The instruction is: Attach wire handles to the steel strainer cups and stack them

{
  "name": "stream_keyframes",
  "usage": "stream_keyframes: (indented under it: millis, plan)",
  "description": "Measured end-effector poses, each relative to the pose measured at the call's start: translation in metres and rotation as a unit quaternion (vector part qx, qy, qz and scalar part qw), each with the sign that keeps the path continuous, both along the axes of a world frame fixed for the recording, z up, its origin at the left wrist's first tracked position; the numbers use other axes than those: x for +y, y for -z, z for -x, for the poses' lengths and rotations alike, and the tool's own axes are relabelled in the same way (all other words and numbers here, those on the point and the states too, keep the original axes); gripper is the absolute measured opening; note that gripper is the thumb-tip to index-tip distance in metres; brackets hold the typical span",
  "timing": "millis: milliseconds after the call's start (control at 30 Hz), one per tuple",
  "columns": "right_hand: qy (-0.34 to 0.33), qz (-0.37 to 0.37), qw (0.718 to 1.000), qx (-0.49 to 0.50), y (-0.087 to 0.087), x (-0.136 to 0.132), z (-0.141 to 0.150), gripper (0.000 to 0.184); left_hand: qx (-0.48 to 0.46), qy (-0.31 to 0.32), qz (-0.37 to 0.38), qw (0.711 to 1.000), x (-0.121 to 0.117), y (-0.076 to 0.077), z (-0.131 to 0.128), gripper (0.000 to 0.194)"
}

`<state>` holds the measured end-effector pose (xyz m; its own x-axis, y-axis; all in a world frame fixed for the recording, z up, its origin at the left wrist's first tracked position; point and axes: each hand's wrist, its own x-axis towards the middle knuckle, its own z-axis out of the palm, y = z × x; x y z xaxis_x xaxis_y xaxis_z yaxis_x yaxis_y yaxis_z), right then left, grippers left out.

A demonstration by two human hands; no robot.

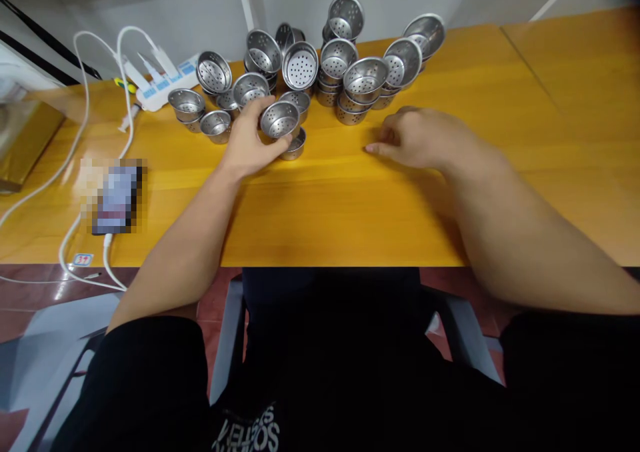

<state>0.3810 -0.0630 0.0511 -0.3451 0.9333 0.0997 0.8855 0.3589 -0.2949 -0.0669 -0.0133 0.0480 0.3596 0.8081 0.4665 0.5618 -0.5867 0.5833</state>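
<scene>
My left hand (250,139) grips a small perforated metal cup (280,120), with the thumb on its near side and a finger at the far rim. The held cup tilts above a second small cup (296,148) on the table; whether they touch I cannot tell. To the right, my right hand (417,135) rests close to the tabletop, its fingers loosely curled and the thumb apart. Nothing shows in it. The closest stack to it is a leaning pile of perforated cups (366,81). Another cup (251,89) stands just behind my left fingers.
Several more cup stacks line the back, including a leaning one (403,62) and a single cup (216,127) at left. A power strip (167,89) with white cables and a blurred phone (117,199) occupy the left of the wooden table (340,212). A wall rises behind.
</scene>
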Motion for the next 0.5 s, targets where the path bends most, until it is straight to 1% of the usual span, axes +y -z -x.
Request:
stream_keyframes:
  millis: [133,233,367,500]
  plan:
    - [0.074,0.041,0.995,-0.052,-0.017,-0.011,0.018,0.048,0.015,0.018,0.02,1.0,-0.004,0.006,-0.003,0.102]
    - [0.104,0.039,0.992,-0.052,-0.025,-0.016,0.026,0.044,0.011,0.024,0.024,0.999,-0.003,0.008,-0.004,0.104]
    - [0.1,0.011,0.995,-0.014,-0.022,-0.015,0.026,0.043,0.025,0.026,0.014,0.999,0.002,0.008,-0.001,0.101]
    - [0.082,0.001,0.997,-0.004,-0.018,-0.016,0.028,0.045,0.026,0.027,0.011,0.999,0.005,0.011,-0.001,0.096]
